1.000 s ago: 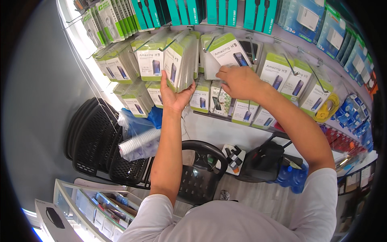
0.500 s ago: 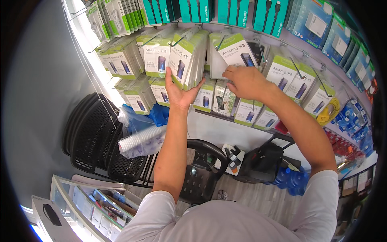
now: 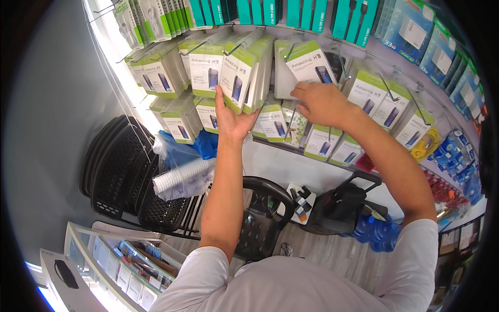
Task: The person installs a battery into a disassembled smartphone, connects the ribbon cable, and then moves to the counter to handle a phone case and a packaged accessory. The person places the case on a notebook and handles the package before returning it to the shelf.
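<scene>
My left hand (image 3: 232, 120) cups a hanging stack of green-topped screen protector packs (image 3: 238, 73) from below, fingertips at its left side and thumb to the right. My right hand (image 3: 319, 104) has its fingers curled at the bottom of a tilted front pack (image 3: 307, 65) on the neighbouring peg; the fingertips are partly hidden. Under both hands a lower row of similar packs (image 3: 270, 119) hangs, with a differently patterned pack (image 3: 297, 127) among them.
Teal cable boxes (image 3: 348, 18) and blue charger packs (image 3: 403, 36) hang higher. Below are black stacked chairs (image 3: 117, 182), a rolled plastic bundle (image 3: 176, 174), a black chair (image 3: 254, 229), a black bag (image 3: 335, 210), blue bottles (image 3: 374, 234) and a glass display case (image 3: 122, 260).
The view has shifted slightly, with the rack now a little further right and higher in the picture. Both hands keep nearly the same hold on the packs.
</scene>
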`<move>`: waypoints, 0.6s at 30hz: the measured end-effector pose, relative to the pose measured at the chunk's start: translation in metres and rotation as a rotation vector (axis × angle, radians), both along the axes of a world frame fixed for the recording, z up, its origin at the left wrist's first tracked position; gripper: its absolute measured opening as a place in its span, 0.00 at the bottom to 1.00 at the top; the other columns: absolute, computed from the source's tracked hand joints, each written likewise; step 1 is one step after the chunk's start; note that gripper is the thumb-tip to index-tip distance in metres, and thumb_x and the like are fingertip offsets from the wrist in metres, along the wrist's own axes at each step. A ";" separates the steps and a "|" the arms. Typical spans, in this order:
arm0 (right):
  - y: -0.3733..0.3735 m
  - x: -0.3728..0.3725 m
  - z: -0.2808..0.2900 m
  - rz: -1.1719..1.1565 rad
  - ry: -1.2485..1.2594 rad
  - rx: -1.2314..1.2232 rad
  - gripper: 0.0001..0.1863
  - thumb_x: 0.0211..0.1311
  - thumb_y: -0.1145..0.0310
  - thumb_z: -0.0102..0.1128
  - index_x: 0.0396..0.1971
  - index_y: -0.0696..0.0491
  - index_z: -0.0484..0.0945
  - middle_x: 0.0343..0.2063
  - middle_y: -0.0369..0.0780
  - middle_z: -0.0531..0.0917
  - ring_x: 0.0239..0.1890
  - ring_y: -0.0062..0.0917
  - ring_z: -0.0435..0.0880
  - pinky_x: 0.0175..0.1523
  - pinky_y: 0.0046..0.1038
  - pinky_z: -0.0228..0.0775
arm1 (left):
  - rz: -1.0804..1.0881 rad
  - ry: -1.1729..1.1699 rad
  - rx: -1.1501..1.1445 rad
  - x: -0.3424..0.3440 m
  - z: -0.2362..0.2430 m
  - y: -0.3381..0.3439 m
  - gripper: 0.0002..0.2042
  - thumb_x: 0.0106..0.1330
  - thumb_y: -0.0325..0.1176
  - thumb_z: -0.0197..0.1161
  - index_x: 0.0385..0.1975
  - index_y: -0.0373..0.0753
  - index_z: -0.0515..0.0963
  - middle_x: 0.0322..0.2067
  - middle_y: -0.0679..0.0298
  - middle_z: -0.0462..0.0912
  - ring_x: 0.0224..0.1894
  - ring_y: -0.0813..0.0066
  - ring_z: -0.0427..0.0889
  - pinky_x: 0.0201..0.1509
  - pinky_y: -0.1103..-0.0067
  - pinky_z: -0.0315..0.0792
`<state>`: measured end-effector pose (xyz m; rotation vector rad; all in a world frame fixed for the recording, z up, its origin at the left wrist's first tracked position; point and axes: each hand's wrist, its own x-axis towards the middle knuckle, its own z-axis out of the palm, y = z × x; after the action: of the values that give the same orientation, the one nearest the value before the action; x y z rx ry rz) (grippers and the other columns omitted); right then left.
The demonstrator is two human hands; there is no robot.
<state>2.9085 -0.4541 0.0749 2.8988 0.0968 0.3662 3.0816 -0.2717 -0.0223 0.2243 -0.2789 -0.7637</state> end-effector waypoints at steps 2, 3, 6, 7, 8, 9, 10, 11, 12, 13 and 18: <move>-0.001 0.001 -0.001 0.003 -0.004 -0.004 0.17 0.65 0.65 0.63 0.51 0.54 0.82 0.47 0.40 0.83 0.49 0.40 0.86 0.52 0.42 0.82 | 0.026 0.009 0.037 -0.002 0.001 0.004 0.37 0.73 0.65 0.57 0.74 0.47 0.65 0.73 0.54 0.67 0.75 0.53 0.65 0.78 0.49 0.58; -0.001 0.001 -0.001 0.002 -0.002 -0.006 0.17 0.65 0.65 0.63 0.51 0.54 0.82 0.47 0.40 0.83 0.49 0.39 0.86 0.52 0.42 0.82 | 0.038 0.019 0.067 -0.002 0.000 0.005 0.37 0.73 0.65 0.57 0.74 0.47 0.66 0.73 0.54 0.67 0.74 0.53 0.66 0.78 0.50 0.59; -0.001 0.002 -0.002 0.022 -0.014 -0.027 0.15 0.65 0.63 0.63 0.49 0.54 0.82 0.45 0.41 0.83 0.47 0.40 0.87 0.49 0.43 0.82 | 0.054 -0.012 0.103 0.000 -0.002 0.003 0.37 0.74 0.65 0.57 0.75 0.47 0.65 0.73 0.54 0.67 0.75 0.52 0.65 0.78 0.51 0.60; -0.001 0.003 -0.002 0.032 -0.022 -0.038 0.15 0.66 0.63 0.62 0.48 0.54 0.82 0.44 0.41 0.83 0.46 0.40 0.88 0.47 0.44 0.83 | 0.057 -0.030 0.102 0.000 -0.003 0.003 0.37 0.74 0.65 0.57 0.75 0.47 0.64 0.73 0.54 0.67 0.75 0.51 0.65 0.78 0.52 0.60; 0.000 0.002 -0.003 0.030 -0.027 -0.031 0.15 0.66 0.63 0.62 0.48 0.53 0.82 0.44 0.41 0.83 0.46 0.40 0.88 0.47 0.44 0.83 | 0.050 -0.039 0.103 0.000 -0.002 0.003 0.38 0.75 0.64 0.57 0.75 0.44 0.63 0.73 0.53 0.67 0.76 0.51 0.64 0.79 0.53 0.60; 0.000 0.002 -0.003 0.027 -0.034 -0.026 0.14 0.66 0.63 0.62 0.47 0.53 0.82 0.44 0.41 0.83 0.46 0.40 0.88 0.48 0.44 0.83 | 0.042 -0.046 0.098 -0.002 -0.002 0.004 0.39 0.75 0.63 0.57 0.76 0.42 0.62 0.73 0.51 0.66 0.76 0.51 0.63 0.79 0.54 0.59; 0.000 0.002 -0.004 0.025 -0.039 -0.019 0.14 0.66 0.63 0.62 0.47 0.53 0.83 0.44 0.41 0.83 0.46 0.40 0.88 0.48 0.44 0.83 | 0.033 -0.026 0.112 -0.006 0.000 0.006 0.39 0.75 0.63 0.57 0.76 0.40 0.61 0.73 0.50 0.66 0.77 0.50 0.62 0.79 0.55 0.59; 0.001 0.002 -0.004 0.033 -0.043 -0.008 0.14 0.66 0.63 0.62 0.47 0.53 0.83 0.44 0.41 0.83 0.46 0.40 0.88 0.48 0.44 0.83 | 0.047 -0.070 0.197 -0.010 0.003 0.010 0.40 0.75 0.62 0.58 0.76 0.38 0.60 0.73 0.48 0.66 0.77 0.51 0.62 0.80 0.56 0.59; 0.001 0.002 -0.005 0.042 -0.046 0.004 0.14 0.66 0.63 0.62 0.48 0.52 0.83 0.44 0.41 0.83 0.46 0.40 0.88 0.48 0.44 0.83 | 0.059 -0.088 0.299 -0.016 0.006 0.017 0.41 0.75 0.61 0.59 0.76 0.35 0.59 0.73 0.46 0.65 0.77 0.51 0.62 0.80 0.57 0.58; 0.002 0.002 -0.006 0.055 -0.055 0.018 0.14 0.66 0.63 0.62 0.48 0.52 0.83 0.44 0.41 0.83 0.47 0.40 0.88 0.48 0.44 0.83 | 0.075 -0.073 0.428 -0.025 0.010 0.025 0.42 0.75 0.61 0.59 0.76 0.32 0.58 0.73 0.44 0.65 0.77 0.51 0.62 0.81 0.58 0.58; 0.011 0.004 -0.006 0.043 -0.028 0.077 0.17 0.67 0.62 0.60 0.52 0.52 0.83 0.48 0.41 0.84 0.49 0.40 0.87 0.51 0.44 0.82 | 0.850 -0.795 0.863 -0.074 0.032 0.044 0.45 0.68 0.50 0.74 0.73 0.26 0.58 0.70 0.36 0.61 0.74 0.46 0.62 0.76 0.58 0.61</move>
<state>2.9125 -0.4429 0.0692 2.9703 0.1435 0.4271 3.0080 -0.2280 0.0099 1.3830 -0.5376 0.1396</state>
